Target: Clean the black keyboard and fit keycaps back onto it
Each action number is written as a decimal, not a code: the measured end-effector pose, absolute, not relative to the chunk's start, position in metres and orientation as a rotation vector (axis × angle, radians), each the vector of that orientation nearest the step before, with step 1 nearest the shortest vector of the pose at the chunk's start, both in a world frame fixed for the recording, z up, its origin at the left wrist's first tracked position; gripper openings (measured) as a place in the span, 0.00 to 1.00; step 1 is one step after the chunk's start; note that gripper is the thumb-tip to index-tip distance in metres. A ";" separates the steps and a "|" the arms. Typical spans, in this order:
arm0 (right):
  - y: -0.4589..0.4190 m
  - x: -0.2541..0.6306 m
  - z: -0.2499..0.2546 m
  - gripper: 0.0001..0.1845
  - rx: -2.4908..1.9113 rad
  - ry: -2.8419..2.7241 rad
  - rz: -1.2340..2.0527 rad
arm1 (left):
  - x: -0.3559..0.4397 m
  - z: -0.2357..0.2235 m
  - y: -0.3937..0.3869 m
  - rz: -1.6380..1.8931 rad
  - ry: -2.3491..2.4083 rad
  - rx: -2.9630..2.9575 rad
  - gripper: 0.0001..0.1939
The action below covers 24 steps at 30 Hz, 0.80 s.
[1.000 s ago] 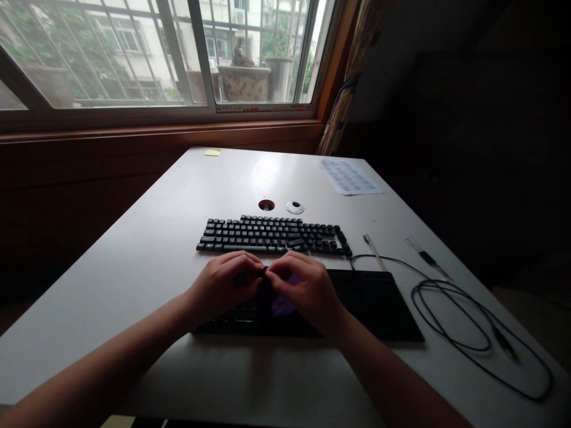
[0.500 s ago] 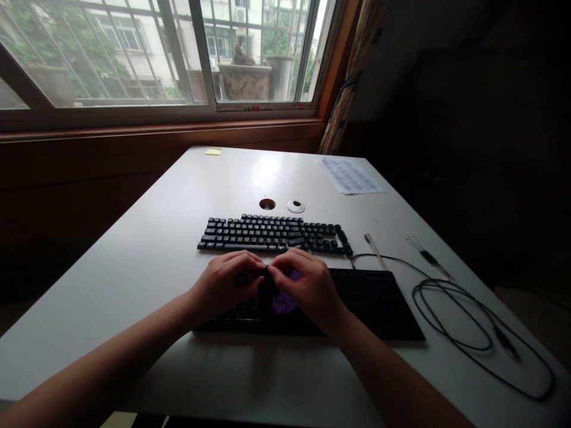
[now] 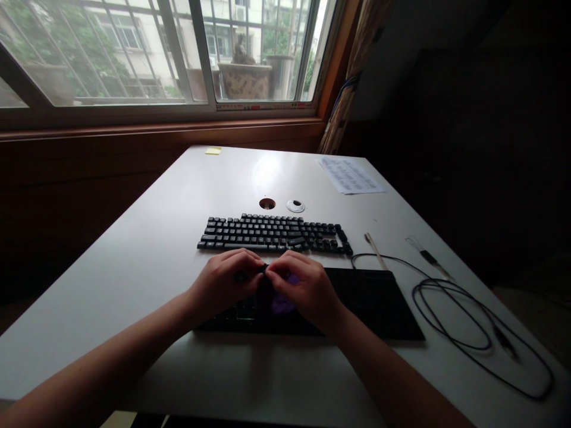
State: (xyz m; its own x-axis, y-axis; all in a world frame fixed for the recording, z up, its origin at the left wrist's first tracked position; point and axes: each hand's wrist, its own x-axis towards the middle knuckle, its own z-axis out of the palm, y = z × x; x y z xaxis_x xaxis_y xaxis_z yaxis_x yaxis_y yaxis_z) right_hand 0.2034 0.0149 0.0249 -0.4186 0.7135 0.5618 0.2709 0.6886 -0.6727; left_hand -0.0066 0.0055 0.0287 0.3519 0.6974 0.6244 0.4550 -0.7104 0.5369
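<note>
My left hand and my right hand meet with pinched fingertips above the black keyboard base. Between them is a small dark piece, a keycap by its look, partly covered by the fingers. A purple cloth hangs under my right hand, its upper part tucked behind the fingers. Just beyond my hands, black keycaps lie in rows on the white desk, laid out like a keyboard. Deep shadow hides most detail on the base.
A toothbrush-like stick and a wire keycap puller lie at right, near a coiled black cable. Farther back are printed sheets, yellow sticky notes, a round desk hole and its cover.
My fingertips have shifted slightly around the small dark piece, and the purple cloth hangs a little differently. Both arms stay in nearly the same place.
</note>
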 end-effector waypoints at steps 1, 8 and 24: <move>0.013 0.202 0.025 0.05 -0.732 -2.012 0.603 | -0.007 0.030 0.006 1.302 1.036 2.342 0.04; 0.011 0.207 0.033 0.04 -0.707 -1.865 0.486 | -0.009 0.036 0.007 1.345 1.006 2.313 0.05; 0.016 0.209 0.029 0.05 -0.632 -1.899 0.605 | -0.005 0.030 0.006 1.369 0.940 2.350 0.07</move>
